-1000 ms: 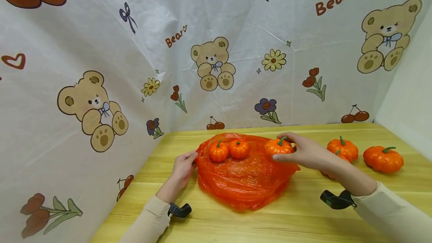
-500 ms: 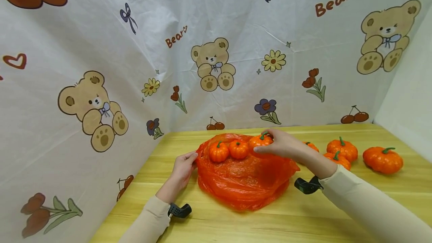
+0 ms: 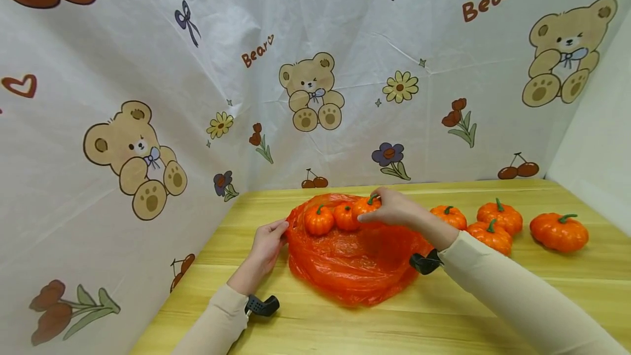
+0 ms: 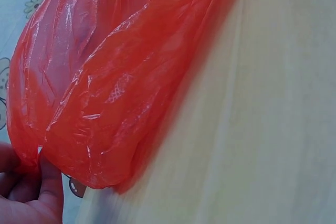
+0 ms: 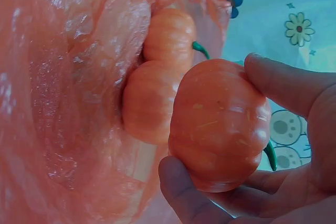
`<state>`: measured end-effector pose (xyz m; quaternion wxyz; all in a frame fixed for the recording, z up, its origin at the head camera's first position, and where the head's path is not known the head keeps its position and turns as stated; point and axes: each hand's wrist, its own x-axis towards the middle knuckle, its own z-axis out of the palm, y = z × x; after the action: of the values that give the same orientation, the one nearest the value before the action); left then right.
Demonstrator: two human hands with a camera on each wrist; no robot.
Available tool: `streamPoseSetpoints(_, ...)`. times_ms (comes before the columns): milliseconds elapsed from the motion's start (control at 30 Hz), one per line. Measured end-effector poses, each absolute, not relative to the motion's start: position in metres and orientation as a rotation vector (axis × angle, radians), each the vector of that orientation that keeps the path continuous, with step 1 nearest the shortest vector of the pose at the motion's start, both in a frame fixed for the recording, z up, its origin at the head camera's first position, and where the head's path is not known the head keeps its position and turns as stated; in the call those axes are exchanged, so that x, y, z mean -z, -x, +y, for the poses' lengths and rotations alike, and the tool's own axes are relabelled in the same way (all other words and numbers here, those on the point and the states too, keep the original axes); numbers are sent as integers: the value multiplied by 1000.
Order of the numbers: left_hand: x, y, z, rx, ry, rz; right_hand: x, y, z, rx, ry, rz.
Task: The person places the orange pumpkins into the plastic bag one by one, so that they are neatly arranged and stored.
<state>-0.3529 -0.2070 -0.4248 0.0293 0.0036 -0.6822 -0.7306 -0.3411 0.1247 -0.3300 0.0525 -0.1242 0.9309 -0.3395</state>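
My left hand [image 3: 266, 245] pinches the left rim of a thin red plastic bag [image 3: 355, 284], which lies spread with its mouth towards me. In the left wrist view, thumb and fingers grip a fold of the bag [image 4: 121, 93]. Two small orange pumpkins sit inside: one [image 3: 319, 220] at the left, the other [image 3: 344, 217] beside it. Over the bag's right part my right hand [image 3: 394, 208] holds a third pumpkin [image 5: 220, 124], green stem up, thumb and fingers around its sides. This pumpkin partly covers the middle one in the head view.
Several more pumpkins stand on the wooden table [image 3: 374, 333] to the right: one behind my right wrist [image 3: 447, 216], a pair close together [image 3: 500, 218], and one farther right [image 3: 559, 232]. A printed bear cloth [image 3: 345, 141] hangs behind and at the left.
My right hand has carried its pumpkin leftward across the bag, up to the two inside. The pumpkins at the right are less covered by my arm. My left hand stays at the rim.
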Motion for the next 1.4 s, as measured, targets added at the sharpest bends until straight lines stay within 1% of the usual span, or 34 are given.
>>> streamPoseSetpoints(300,425,354,-209,2240,-44,-2122,342,354,121,977,288,2860)
streamPoseSetpoints(567,422,353,-207,2243,-4,-2110,346,358,125,913,222,2912)
streamPoseSetpoints(1033,422,352,-207,2246,-40,-2113,363,365,128,881,104,2935)
streamPoseSetpoints(1400,424,353,-209,2261,-5,-2095,373,366,130,848,97,2936)
